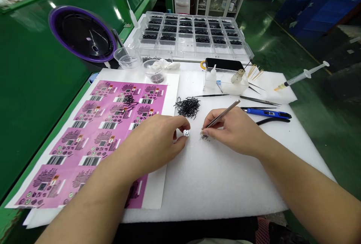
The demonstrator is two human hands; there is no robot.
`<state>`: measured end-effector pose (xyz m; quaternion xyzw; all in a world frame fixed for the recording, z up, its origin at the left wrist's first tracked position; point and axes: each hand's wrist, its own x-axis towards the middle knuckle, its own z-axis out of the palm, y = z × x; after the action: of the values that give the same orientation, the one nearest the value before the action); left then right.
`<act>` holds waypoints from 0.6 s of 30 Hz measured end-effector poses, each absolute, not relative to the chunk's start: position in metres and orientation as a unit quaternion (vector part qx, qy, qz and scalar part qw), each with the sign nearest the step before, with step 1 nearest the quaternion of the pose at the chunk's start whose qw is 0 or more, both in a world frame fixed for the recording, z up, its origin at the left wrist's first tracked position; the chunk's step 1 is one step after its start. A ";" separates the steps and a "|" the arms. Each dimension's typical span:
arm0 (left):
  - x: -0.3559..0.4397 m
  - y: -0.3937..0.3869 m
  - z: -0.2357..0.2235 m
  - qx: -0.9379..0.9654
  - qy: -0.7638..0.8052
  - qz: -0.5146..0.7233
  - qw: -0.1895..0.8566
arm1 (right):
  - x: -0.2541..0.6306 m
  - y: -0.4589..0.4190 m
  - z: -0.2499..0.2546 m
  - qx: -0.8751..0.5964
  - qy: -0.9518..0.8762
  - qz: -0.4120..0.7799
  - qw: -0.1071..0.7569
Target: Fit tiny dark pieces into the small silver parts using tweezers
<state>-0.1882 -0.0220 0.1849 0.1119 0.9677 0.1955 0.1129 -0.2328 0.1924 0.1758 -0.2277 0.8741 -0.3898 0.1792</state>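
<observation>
The left hand has a small silvery piece between thumb and forefinger, about midway between the left and right edges of the white tabletop; whether the piece also touches the surface cannot be told. The right hand grasps metal tweezers like a pen, their points down by a scatter of tiny dark bits; the fingers partly cover the points, so whether anything sits between them cannot be told.

The silvery piece looks light, stiff and smooth, likely to slip or spin if squeezed off-centre; a soft pinch on opposite edges, with its face left free, should suit it. The bits look nearly weightless and easily flicked away — best nipped one at a time, lightly, by the very points; the tweezers themselves should be springy, and the grip low near the points gives fine control.

A heap of black bent pieces lies just beyond the hands; a pink printed sheet runs along the left edge; a blue-handled tool lies towards the right edge, and a syringe is at the far right corner — a clear compartment box stands past the far edge.
</observation>
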 end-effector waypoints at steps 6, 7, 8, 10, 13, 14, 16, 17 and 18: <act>-0.190 -0.020 0.191 0.145 0.961 0.220 0.089 | -0.232 0.191 0.175 -0.238 0.880 -0.376 0.164; -0.190 -0.019 0.192 0.140 0.960 0.228 0.085 | -0.232 0.191 0.176 -0.240 0.882 -0.373 0.157; -0.190 -0.018 0.193 0.130 0.960 0.234 0.084 | -0.231 0.192 0.177 -0.243 0.883 -0.372 0.149; -0.190 -0.017 0.194 0.112 0.956 0.251 0.098 | -0.229 0.193 0.179 -0.250 0.880 -0.384 0.127; -0.189 -0.018 0.193 0.098 0.944 0.293 0.120 | -0.224 0.193 0.183 -0.255 0.864 -0.426 0.085; -0.189 -0.018 0.192 0.097 0.939 0.305 0.125 | -0.222 0.193 0.183 -0.255 0.859 -0.438 0.072; -0.188 -0.018 0.191 0.098 0.935 0.319 0.123 | -0.218 0.192 0.184 -0.257 0.850 -0.456 0.057; -0.188 -0.018 0.190 0.102 0.933 0.322 0.123 | -0.216 0.191 0.184 -0.260 0.844 -0.465 0.055; -0.187 -0.017 0.190 0.108 0.932 0.324 0.123 | -0.215 0.190 0.183 -0.265 0.838 -0.475 0.056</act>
<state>-0.1874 -0.0173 0.1897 0.1084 0.9317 0.3240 0.1233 -0.2146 0.1900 0.1835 -0.2646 0.8376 -0.4746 0.0564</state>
